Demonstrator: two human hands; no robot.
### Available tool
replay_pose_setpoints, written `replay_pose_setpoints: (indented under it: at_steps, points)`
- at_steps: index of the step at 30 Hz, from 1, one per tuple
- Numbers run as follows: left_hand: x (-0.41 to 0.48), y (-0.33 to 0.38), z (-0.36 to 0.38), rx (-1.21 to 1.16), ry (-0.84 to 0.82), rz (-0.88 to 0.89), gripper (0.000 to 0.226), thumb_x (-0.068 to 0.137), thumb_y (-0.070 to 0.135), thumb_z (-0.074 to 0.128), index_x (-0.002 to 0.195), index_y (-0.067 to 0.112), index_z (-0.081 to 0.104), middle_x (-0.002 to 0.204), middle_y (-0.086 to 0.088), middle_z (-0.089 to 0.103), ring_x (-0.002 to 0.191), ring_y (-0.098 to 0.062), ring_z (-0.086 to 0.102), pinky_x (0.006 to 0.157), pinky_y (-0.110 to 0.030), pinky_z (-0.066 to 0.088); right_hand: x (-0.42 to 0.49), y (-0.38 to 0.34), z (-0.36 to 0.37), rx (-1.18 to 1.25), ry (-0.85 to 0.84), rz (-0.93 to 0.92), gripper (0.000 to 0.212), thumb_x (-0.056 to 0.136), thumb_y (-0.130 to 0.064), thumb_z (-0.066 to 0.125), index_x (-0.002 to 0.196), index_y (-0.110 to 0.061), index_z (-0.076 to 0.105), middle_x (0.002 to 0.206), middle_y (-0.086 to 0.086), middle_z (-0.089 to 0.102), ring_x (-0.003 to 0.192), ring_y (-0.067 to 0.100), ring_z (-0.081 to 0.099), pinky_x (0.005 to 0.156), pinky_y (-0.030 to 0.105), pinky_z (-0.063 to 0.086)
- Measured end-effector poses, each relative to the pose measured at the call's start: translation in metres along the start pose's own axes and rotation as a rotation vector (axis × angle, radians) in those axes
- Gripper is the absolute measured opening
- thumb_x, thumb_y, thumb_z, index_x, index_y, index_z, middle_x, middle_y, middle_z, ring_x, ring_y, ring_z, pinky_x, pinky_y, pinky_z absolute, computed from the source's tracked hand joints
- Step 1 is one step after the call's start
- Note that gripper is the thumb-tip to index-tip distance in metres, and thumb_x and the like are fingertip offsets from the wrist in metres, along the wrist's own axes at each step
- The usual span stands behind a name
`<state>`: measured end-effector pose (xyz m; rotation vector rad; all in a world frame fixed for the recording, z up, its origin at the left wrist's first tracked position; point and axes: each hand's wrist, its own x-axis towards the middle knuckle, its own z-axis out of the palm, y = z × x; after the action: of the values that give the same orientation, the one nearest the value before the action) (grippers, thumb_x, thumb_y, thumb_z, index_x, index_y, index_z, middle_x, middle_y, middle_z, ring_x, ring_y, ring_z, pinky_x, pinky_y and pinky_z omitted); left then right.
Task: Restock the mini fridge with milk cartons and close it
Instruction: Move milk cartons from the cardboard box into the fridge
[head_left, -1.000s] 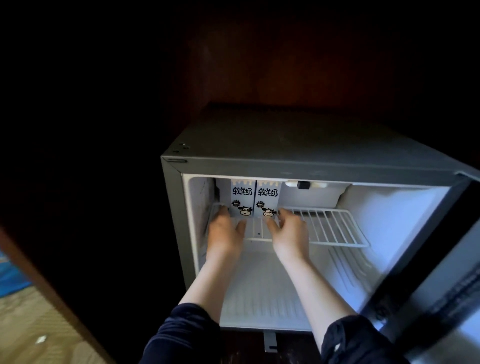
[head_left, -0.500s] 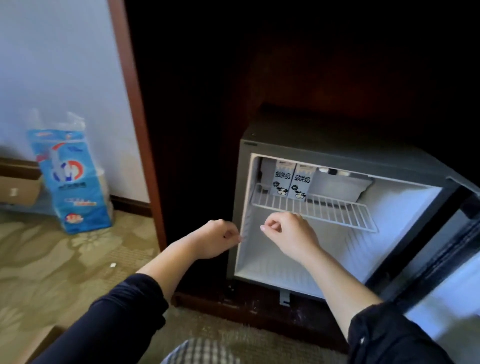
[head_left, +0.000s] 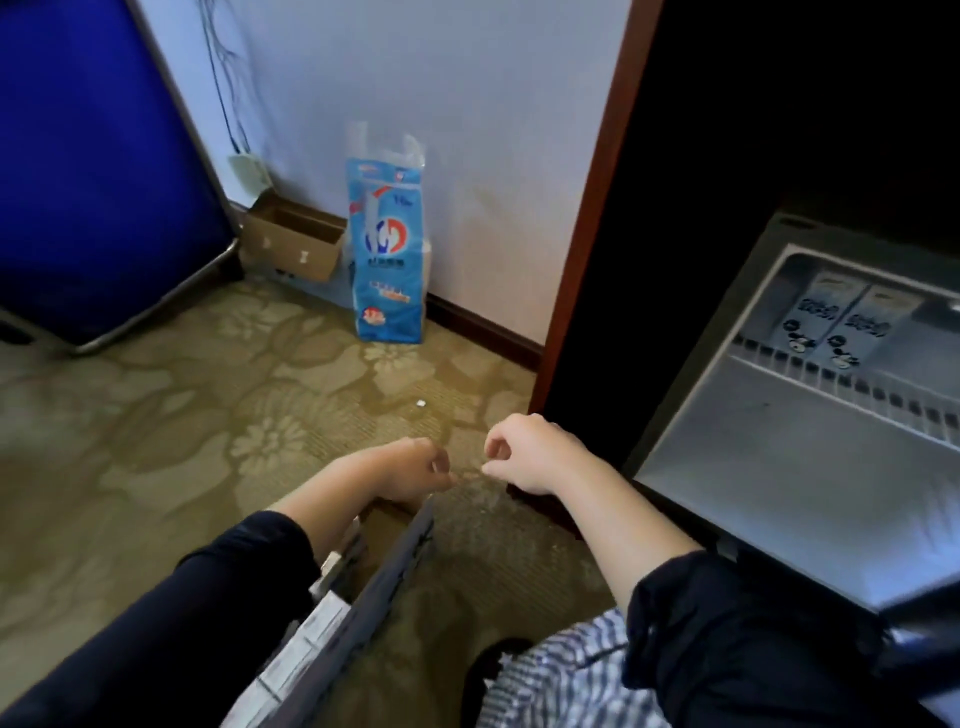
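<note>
While both hands hover above the patterned carpet (head_left: 156, 395), the left hand (head_left: 415, 467) is loosely curled and holds nothing; it sits over the far end of a carton box (head_left: 363, 587) on the floor. The right hand (head_left: 524, 452) is likewise loosely curled and empty. Both hands are well apart from the mini fridge (head_left: 727, 338), which stands open. Two milk cartons (head_left: 831, 325) stand upright, side by side, on its wire shelf (head_left: 883, 400).
</note>
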<state>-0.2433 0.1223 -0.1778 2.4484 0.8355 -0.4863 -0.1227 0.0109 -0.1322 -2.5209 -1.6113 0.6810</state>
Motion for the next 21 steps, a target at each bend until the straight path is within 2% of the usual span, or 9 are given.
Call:
replay_pose_setpoints:
  at_steps: [4, 7, 9, 11, 13, 16, 21]
  points:
    - [-0.009, -0.061, 0.036, -0.033, 0.017, -0.151, 0.037, 0.094, 0.036, 0.047, 0.12, 0.012, 0.057, 0.122, -0.007, 0.06, 0.111, -0.024, 0.055, 0.093, -0.031, 0.043, 0.024, -0.033, 0.05, 0.079, -0.063, -0.068, 0.02, 0.091, -0.028, 0.059, 0.108, -0.018, 0.065, 0.109, 0.004, 0.066, 0.096, 0.023, 0.062, 0.075, 0.032, 0.049]
    - [-0.015, -0.101, 0.069, -0.045, 0.066, -0.269, 0.038, 0.093, 0.038, 0.047, 0.121, 0.013, 0.053, 0.124, -0.009, 0.058, 0.114, -0.026, 0.053, 0.094, -0.032, 0.042, 0.035, -0.049, 0.089, 0.108, -0.08, -0.124, 0.028, 0.092, -0.025, 0.057, 0.119, -0.018, 0.06, 0.116, 0.006, 0.064, 0.104, 0.024, 0.061, 0.087, 0.037, 0.053]
    - [-0.02, -0.121, 0.093, -0.085, 0.108, -0.339, 0.037, 0.092, 0.035, 0.049, 0.119, 0.01, 0.052, 0.123, -0.011, 0.057, 0.111, -0.026, 0.054, 0.089, -0.032, 0.043, 0.041, -0.059, 0.11, 0.069, -0.118, -0.176, 0.03, 0.092, -0.024, 0.057, 0.122, -0.018, 0.059, 0.118, 0.008, 0.063, 0.107, 0.027, 0.06, 0.09, 0.043, 0.052]
    - [-0.027, -0.135, 0.118, -0.134, 0.17, -0.398, 0.033, 0.091, 0.036, 0.052, 0.114, 0.012, 0.051, 0.116, -0.008, 0.059, 0.1, -0.022, 0.056, 0.078, -0.03, 0.044, 0.048, -0.069, 0.127, 0.021, -0.144, -0.237, 0.03, 0.092, -0.021, 0.056, 0.122, -0.016, 0.058, 0.119, 0.009, 0.062, 0.109, 0.029, 0.059, 0.09, 0.046, 0.052]
    - [-0.033, -0.144, 0.141, -0.199, 0.237, -0.45, 0.03, 0.09, 0.038, 0.055, 0.11, 0.017, 0.049, 0.108, -0.004, 0.06, 0.085, -0.015, 0.053, 0.068, -0.025, 0.042, 0.056, -0.076, 0.142, -0.026, -0.153, -0.297, 0.034, 0.093, -0.016, 0.053, 0.127, -0.014, 0.054, 0.125, 0.009, 0.058, 0.114, 0.03, 0.056, 0.091, 0.046, 0.051]
    - [-0.041, -0.148, 0.167, -0.284, 0.292, -0.532, 0.025, 0.089, 0.044, 0.053, 0.098, 0.022, 0.044, 0.091, 0.004, 0.056, 0.073, -0.01, 0.053, 0.058, -0.025, 0.045, 0.069, -0.081, 0.163, -0.095, -0.167, -0.36, 0.044, 0.092, -0.007, 0.051, 0.136, -0.013, 0.045, 0.138, 0.009, 0.047, 0.123, 0.029, 0.047, 0.094, 0.045, 0.048]
    - [-0.047, -0.15, 0.187, -0.251, 0.432, -0.597, 0.035, 0.088, 0.054, 0.049, 0.105, 0.024, 0.046, 0.082, 0.009, 0.055, 0.067, -0.009, 0.055, 0.046, -0.023, 0.041, 0.09, -0.09, 0.193, -0.133, -0.148, -0.441, 0.063, 0.087, -0.001, 0.055, 0.144, -0.018, 0.032, 0.155, 0.003, 0.023, 0.135, 0.028, 0.032, 0.102, 0.045, 0.042]
